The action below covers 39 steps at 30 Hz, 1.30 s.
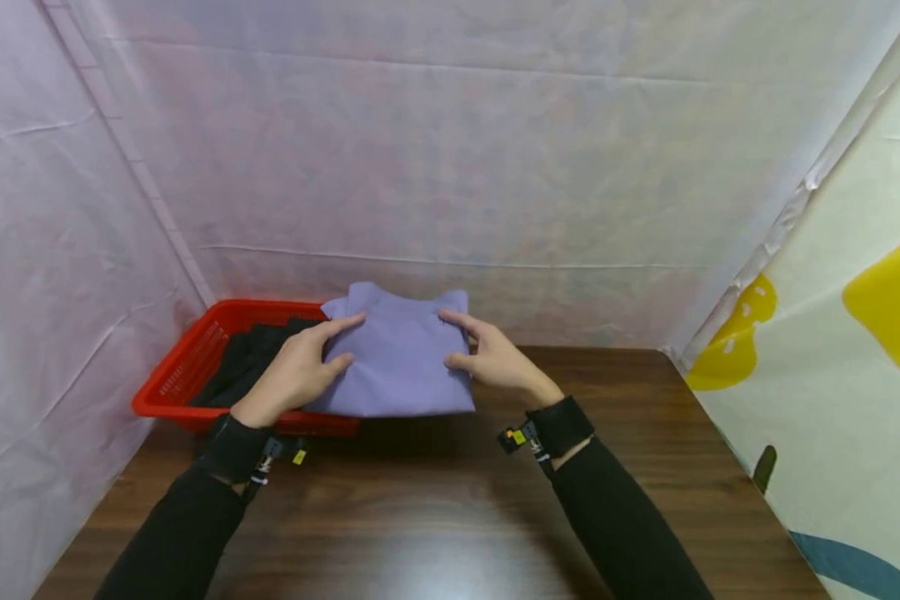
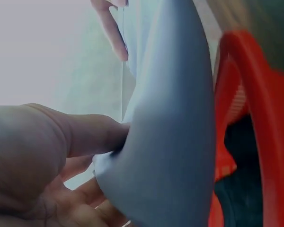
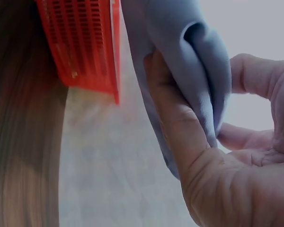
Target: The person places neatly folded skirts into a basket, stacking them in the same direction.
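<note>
A folded purple garment is held up over the table, its left part overlapping the red basket in the head view. At its left side my left hand grips it; in the left wrist view the thumb presses into the cloth, with the other fingers behind. My right hand holds the opposite side. In the right wrist view, the layered edge of the garment lies between the fingers and thumb of that hand. Dark clothing lies in the basket.
The basket stands at the back left of the brown wooden table. Pale fabric sheets hang behind the table and at both sides. The right sheet carries yellow shapes.
</note>
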Each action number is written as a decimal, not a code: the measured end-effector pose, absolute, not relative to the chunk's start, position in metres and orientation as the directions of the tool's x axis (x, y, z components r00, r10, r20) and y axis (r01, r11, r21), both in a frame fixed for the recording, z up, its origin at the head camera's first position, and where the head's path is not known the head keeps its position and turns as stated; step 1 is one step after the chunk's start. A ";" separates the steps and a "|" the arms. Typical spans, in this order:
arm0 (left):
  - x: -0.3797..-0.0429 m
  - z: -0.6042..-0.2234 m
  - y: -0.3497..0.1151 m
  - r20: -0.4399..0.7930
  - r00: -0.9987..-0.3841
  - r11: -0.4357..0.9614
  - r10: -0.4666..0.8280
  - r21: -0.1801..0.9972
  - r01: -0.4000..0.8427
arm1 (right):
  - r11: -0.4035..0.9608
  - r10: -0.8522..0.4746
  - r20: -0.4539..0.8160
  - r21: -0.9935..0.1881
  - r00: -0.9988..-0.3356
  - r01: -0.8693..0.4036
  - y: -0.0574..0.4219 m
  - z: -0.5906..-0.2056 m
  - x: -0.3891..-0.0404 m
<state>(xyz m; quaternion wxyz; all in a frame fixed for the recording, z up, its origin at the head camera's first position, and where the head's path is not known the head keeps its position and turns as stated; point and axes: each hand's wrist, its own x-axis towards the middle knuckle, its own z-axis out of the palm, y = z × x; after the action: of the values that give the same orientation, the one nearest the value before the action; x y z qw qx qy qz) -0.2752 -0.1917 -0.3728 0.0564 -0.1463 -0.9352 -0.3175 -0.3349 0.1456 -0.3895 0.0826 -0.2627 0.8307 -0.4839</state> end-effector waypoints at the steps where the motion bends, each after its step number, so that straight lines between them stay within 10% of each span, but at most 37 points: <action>1: -0.276 -0.372 -0.195 0.191 -0.955 0.765 0.228 0.571 0.297 | 0.392 -0.524 0.119 -0.845 -0.844 -0.363 0.140 -0.390 -0.338; 39: -0.304 -0.376 -0.312 0.121 -0.993 0.823 -0.012 0.565 0.059 | 0.340 -0.595 -0.012 -0.910 -0.804 -0.238 -0.004 -0.405 -0.357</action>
<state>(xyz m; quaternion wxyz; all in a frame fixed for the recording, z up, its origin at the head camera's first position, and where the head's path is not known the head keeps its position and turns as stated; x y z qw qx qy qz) -0.3037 -0.3116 -0.3762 0.0594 -0.0124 -0.9529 -0.2971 -0.3568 -0.0039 -0.4047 0.1742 -0.2603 0.7999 -0.5118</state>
